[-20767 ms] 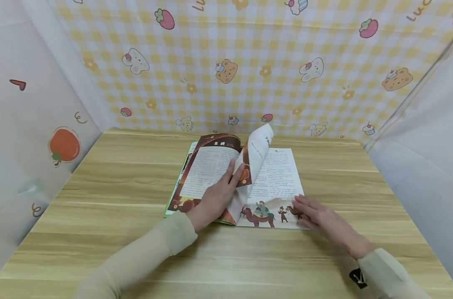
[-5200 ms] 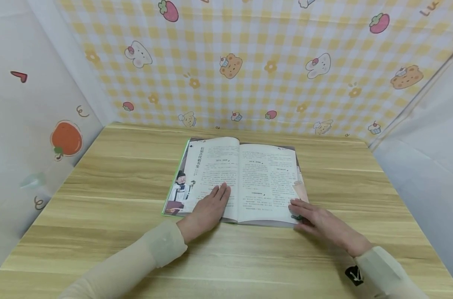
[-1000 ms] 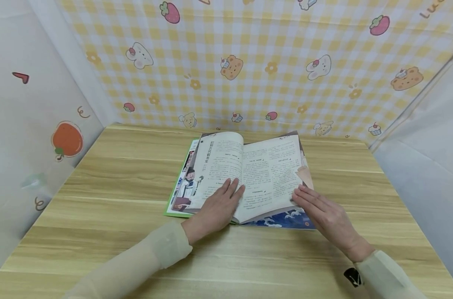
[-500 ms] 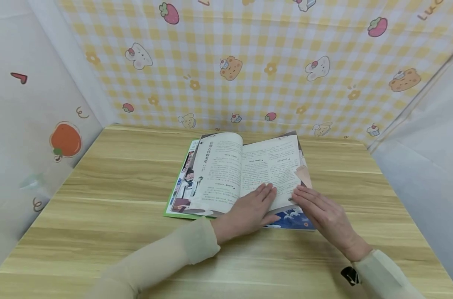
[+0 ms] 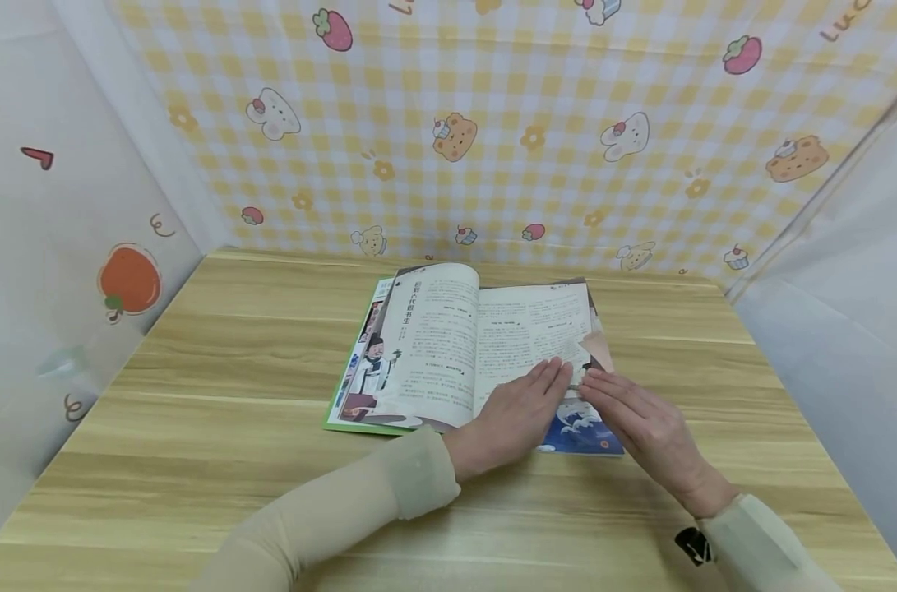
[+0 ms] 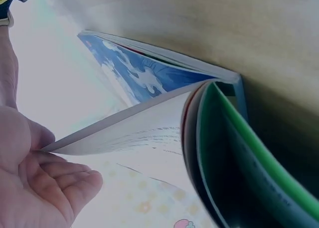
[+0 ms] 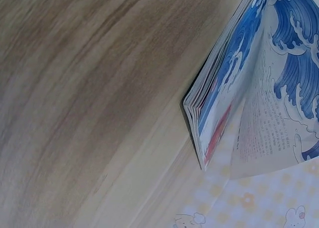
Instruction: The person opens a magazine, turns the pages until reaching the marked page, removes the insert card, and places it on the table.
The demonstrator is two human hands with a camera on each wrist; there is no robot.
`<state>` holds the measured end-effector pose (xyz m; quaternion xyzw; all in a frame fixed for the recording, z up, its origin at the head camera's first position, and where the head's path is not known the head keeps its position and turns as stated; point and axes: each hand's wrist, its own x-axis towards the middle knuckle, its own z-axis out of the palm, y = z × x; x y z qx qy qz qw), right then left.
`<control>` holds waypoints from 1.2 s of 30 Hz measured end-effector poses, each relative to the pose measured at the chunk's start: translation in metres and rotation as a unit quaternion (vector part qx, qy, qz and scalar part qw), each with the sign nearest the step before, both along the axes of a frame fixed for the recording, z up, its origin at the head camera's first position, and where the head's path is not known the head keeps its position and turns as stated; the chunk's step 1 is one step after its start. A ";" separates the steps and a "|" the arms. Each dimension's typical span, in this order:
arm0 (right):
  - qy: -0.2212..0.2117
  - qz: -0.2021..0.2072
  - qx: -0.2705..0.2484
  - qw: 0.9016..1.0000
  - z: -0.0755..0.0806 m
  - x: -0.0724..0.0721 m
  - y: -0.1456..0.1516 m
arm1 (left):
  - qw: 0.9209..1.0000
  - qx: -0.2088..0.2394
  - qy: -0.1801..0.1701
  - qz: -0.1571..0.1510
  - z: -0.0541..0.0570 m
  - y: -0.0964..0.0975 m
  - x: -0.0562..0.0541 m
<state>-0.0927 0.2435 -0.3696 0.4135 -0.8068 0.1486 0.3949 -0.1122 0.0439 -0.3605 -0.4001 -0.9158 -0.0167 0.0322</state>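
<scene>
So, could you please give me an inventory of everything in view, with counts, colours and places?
Wood-grain tabletop: one, light brown, across the foreground
Magazine: one, white pages with a green cover edge, open on the tabletop
Raised leaf: apparently one, white with blue waves underneath, at the magazine's right half
Wave-printed page: one, blue and white, beneath the raised leaf
Gingham backdrop: one, yellow and white, behind the tabletop
Side hangings: two, white, left and right of the tabletop
Small device: one, black, lower right of the head view
Sleeves: two, cream, one per arm
Left grip: one, bare, fingers straight over the raised leaf
Right grip: one, bare, pinching the raised leaf's edge
</scene>
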 end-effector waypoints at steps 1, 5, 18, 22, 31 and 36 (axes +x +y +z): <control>0.000 0.002 0.000 1.000 0.000 0.000 0.000 | 1.000 0.004 0.008 -0.001 0.000 0.000 0.000; 0.000 0.003 -0.005 1.000 0.003 0.001 -0.002 | 0.998 0.022 0.051 -0.015 0.000 -0.002 -0.002; -0.027 -0.004 -0.038 0.999 0.000 0.003 0.004 | 0.997 0.055 0.055 0.021 -0.002 -0.016 -0.014; -0.099 -0.028 -0.002 0.995 -0.012 0.003 0.014 | 0.997 0.063 0.018 0.036 -0.002 -0.021 -0.017; -0.251 -0.050 0.106 0.961 -0.028 0.005 0.027 | 0.998 0.037 -0.029 0.052 -0.007 -0.036 -0.023; -0.292 -0.064 0.127 0.946 -0.030 0.006 0.027 | 0.995 0.059 -0.025 0.077 -0.016 -0.045 -0.030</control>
